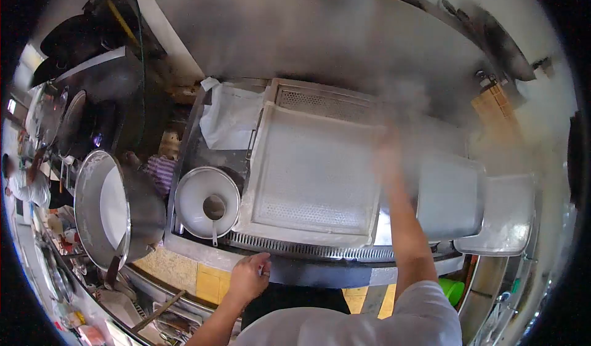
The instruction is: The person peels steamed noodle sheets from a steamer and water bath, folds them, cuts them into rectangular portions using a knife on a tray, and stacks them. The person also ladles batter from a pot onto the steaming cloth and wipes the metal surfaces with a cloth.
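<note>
Lighting and optical quality, referred to the framed tray (308,239). Illumination is diffuse and moderately bright over the tray, whose pale surface shows little shadow. Beyond it, the metal wall panel (295,32) appears dull grey with soft, smeared reflections. A whitish haze to the tray's right lowers contrast and veils the blurred right hand (388,152); the left hand (249,277), on the near side, is sharper. Glare marks the metal at the tray's near right corner. Deep shadow lies left of the tray. Wide-angle curvature increases outward from it, ending in black corners.
</note>
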A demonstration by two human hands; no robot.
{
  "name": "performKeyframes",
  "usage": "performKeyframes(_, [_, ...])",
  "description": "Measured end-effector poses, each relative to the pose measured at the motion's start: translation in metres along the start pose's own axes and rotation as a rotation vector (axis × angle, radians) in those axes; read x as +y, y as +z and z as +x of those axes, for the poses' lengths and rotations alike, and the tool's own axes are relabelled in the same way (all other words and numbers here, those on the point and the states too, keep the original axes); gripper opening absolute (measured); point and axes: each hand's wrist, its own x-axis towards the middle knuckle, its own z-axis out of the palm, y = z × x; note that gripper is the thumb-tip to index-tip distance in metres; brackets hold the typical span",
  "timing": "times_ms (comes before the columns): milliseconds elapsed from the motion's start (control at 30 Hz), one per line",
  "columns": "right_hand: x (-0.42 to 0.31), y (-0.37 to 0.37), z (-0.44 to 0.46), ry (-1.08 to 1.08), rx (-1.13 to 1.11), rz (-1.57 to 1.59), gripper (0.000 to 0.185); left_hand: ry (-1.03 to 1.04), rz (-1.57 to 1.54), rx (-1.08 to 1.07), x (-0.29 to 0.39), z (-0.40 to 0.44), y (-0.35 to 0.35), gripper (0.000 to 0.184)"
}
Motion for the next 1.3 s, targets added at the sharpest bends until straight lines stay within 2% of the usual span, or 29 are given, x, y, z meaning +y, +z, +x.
performKeyframes(33, [-0.012, -0.023, -0.035, 0.000, -0.172, -0.094, 0.056, 0.008, -0.023, 0.002, -0.002, -0.003, -0.002, 0.022])
performKeyframes(167, [-0.092, -0.103, -0.163, 0.199, -0.244, 0.005, 0.081, 0.050, -0.051, 0.011, -0.024, -0.010, -0.015, 0.024])
performKeyframes(267, [-0.102, -0.102, -0.232, 0.322, -0.181, -0.087, 0.082, 0.076, -0.071, 0.039, -0.045, -0.016, -0.028, 0.026])
performKeyframes(367, [-0.122, -0.116, -0.231, 0.320, -0.053, -0.031, 0.078, 0.086, -0.108, 0.055, -0.059, -0.026, -0.045, 0.030])
performKeyframes(467, [-0.170, -0.123, -0.192, 0.216, -0.030, 0.178, 0.062, 0.095, -0.095, 0.034, -0.075, -0.038, -0.057, 0.030])
performKeyframes(533, [-0.212, -0.114, -0.160, 0.257, -0.151, 0.482, 0.043, 0.106, -0.078, 0.046, -0.083, -0.049, -0.062, 0.028])
performKeyframes(600, [-0.253, -0.088, -0.137, 0.112, -0.282, 0.589, 0.032, 0.097, -0.067, 0.033, -0.081, -0.057, -0.072, 0.026])
performKeyframes(767, [-0.350, -0.059, -0.105, 0.130, -1.022, 0.523, 0.024, 0.020, -0.085, 0.114, -0.076, -0.082, -0.076, 0.022])
performKeyframes(867, [-0.347, -0.047, -0.111, -0.259, -0.731, 0.324, 0.024, -0.016, -0.110, 0.142, -0.069, -0.094, -0.068, 0.021])
performKeyframes(967, [-0.298, -0.039, -0.124, -0.224, -0.730, 0.210, 0.025, -0.048, -0.139, 0.129, -0.054, -0.099, -0.057, 0.022])
performKeyframes(1033, [-0.261, -0.074, -0.140, -0.167, -0.713, 0.073, 0.025, -0.020, -0.127, 0.128, -0.046, -0.098, -0.045, 0.022])
performKeyframes(1100, [-0.229, -0.128, -0.163, -0.007, -0.611, 0.095, 0.026, 0.059, -0.084, 0.139, -0.042, -0.092, -0.027, 0.023])
performKeyframes(1167, [-0.168, -0.121, -0.180, 0.085, -0.647, -0.046, 0.028, 0.100, -0.065, 0.112, -0.025, -0.084, -0.017, 0.021])
performKeyframes(1300, [-0.100, -0.132, -0.215, 0.153, -0.533, 0.045, 0.027, 0.130, -0.057, 0.079, 0.019, -0.070, -0.006, 0.019])
